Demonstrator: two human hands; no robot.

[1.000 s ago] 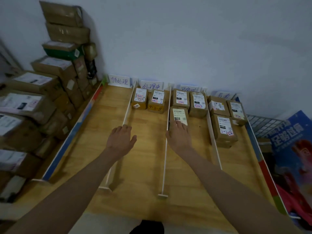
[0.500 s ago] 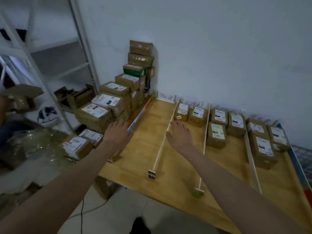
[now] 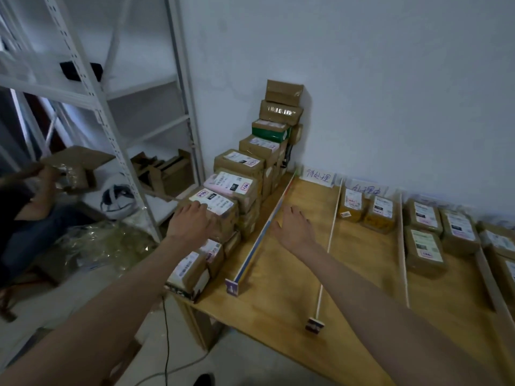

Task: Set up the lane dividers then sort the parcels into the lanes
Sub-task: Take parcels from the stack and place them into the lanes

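Observation:
A stack of brown parcels (image 3: 242, 174) with white labels stands at the table's left end. My left hand (image 3: 192, 221) rests flat on the top of one labelled parcel (image 3: 220, 207) near the front of that stack. My right hand (image 3: 292, 227) hovers open over the first lane, just right of the coloured side divider (image 3: 262, 232). White lane dividers (image 3: 330, 235) run front to back on the wooden table (image 3: 278, 296). Sorted parcels (image 3: 381, 213) sit at the far ends of the lanes to the right. Handwritten lane labels (image 3: 317, 176) stand against the wall.
A white metal shelving rack (image 3: 111, 129) stands left of the table. Another person (image 3: 25, 218) sits on the floor at far left holding cardboard. Crumpled plastic wrap (image 3: 111, 240) and a cable (image 3: 167, 338) lie on the floor.
The view has swung left toward the parcel stack. My left hand moved from the table edge onto a stacked parcel. My right hand left the middle lanes and now hangs over the first lane.

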